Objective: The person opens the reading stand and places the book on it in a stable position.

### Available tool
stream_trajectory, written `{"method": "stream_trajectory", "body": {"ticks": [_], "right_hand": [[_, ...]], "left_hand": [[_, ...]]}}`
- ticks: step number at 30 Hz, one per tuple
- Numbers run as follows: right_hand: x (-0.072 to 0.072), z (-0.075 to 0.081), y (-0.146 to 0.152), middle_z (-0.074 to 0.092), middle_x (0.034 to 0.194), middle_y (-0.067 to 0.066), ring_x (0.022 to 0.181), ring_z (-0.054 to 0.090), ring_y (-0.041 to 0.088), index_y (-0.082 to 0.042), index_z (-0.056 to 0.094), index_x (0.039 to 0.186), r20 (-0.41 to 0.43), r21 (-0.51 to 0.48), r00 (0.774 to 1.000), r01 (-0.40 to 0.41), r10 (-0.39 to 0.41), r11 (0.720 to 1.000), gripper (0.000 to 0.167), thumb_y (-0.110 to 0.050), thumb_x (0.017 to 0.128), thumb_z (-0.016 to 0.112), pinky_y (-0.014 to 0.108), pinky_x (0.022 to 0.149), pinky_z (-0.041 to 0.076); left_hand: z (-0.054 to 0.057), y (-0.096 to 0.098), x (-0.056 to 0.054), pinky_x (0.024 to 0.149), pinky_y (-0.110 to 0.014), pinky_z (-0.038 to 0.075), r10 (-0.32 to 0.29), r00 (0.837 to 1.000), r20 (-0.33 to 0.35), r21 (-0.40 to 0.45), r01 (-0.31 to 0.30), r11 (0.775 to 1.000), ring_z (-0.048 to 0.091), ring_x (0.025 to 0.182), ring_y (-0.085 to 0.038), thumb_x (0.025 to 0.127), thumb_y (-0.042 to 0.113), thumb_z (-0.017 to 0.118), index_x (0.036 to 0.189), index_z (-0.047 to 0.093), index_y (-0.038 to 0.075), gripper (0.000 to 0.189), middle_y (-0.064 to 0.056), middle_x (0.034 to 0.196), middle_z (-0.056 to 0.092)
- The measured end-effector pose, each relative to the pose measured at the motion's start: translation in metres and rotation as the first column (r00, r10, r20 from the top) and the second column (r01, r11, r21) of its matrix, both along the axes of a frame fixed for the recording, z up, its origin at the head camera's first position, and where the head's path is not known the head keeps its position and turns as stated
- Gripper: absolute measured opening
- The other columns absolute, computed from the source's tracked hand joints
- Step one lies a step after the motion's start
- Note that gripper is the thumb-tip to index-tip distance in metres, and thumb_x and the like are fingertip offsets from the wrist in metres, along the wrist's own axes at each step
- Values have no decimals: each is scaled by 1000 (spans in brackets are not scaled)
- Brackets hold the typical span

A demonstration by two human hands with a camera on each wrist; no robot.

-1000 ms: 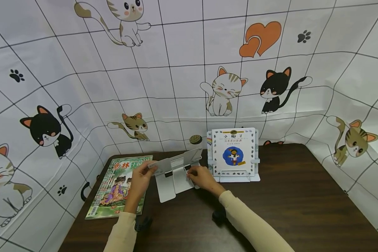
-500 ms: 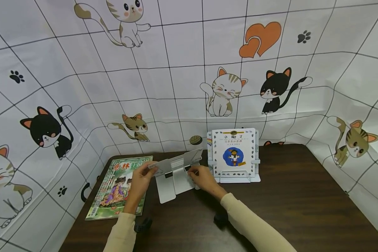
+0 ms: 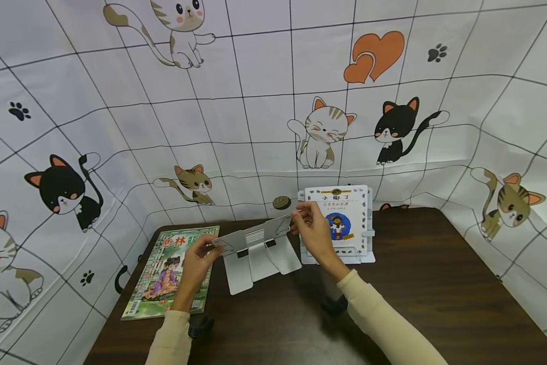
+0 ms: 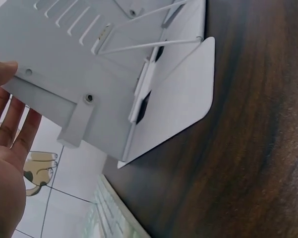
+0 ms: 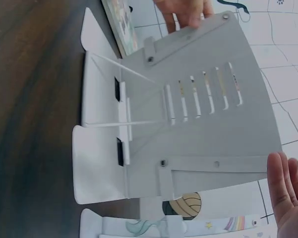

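A white metal book stand (image 3: 255, 243) stands on the table with its back plate raised and its base flat. Slots and a thin wire prop (image 5: 124, 123) show on the plate's back in the right wrist view. My left hand (image 3: 199, 263) pinches the plate's left edge, the thumb on the near face and the fingers behind. At the plate's right upper corner is my right hand (image 3: 314, 230); in the right wrist view its fingers (image 5: 277, 181) are fairly straight and meet the edge. Whether the right thumb touches the plate I cannot tell.
A second white stand holding a white picture book (image 3: 355, 223) is just right of my right hand, partly covered by it. A colourful magazine (image 3: 163, 284) lies flat at the left of the dark wooden table (image 3: 414, 284). A cat-print sheet (image 3: 255, 126) rises behind.
My right hand has left the stand's wire prop area and moved up and right to the plate's upper right corner. My left hand keeps its hold; the stand stays in place.
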State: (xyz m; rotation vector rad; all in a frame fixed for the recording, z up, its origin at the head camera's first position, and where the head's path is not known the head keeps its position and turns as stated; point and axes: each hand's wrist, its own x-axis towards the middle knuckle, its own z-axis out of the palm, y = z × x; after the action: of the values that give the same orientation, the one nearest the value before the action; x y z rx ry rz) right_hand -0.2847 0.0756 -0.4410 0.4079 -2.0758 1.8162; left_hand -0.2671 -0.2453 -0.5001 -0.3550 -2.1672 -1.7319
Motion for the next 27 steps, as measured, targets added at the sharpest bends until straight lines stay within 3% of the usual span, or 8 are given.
{"method": "stream_trajectory", "body": {"ticks": [6,14,19,22,27], "right_hand": [[-9,-1,-4,73,97,26,80,72,44,-5,70,123,-51,43,999,-9,11,999,19,-14,109,64,49,70,64],[-15,-4,-11,78,95,14,80,76,26,-2,78,111,-122,124,991,75,-60,989,13,-9,100,76,24,68,63],[-18,-3,-15,76,106,13,87,78,26,-5,76,121,-95,178,995,50,-33,983,21,-14,102,74,26,72,63],[-21,-2,-18,75,117,12,92,78,26,-7,72,132,-65,255,998,28,-11,966,30,-20,105,71,32,76,64],[-26,1,-23,71,135,12,111,75,29,-11,61,150,-37,389,999,-8,24,921,46,-31,109,64,42,92,62]], "left_hand": [[-3,2,-2,86,-18,56,11,1000,-28,24,-10,1000,67,101,-8,97,-4,73,110,71,-2,13,6,106,67],[-5,2,-1,88,-19,56,16,993,-119,38,-12,999,69,98,-5,96,-7,74,106,71,-4,11,-1,104,69],[-3,3,7,86,-19,56,49,993,-106,36,-45,998,69,99,-7,96,-4,75,103,72,4,10,0,106,70],[-2,4,13,86,-17,56,53,993,-106,24,-50,998,68,100,-7,95,-5,76,100,72,2,9,2,106,69],[2,12,26,85,-16,55,-1,976,-216,-11,-2,1000,65,101,-2,90,-17,74,97,70,-5,14,-6,107,68]]}}
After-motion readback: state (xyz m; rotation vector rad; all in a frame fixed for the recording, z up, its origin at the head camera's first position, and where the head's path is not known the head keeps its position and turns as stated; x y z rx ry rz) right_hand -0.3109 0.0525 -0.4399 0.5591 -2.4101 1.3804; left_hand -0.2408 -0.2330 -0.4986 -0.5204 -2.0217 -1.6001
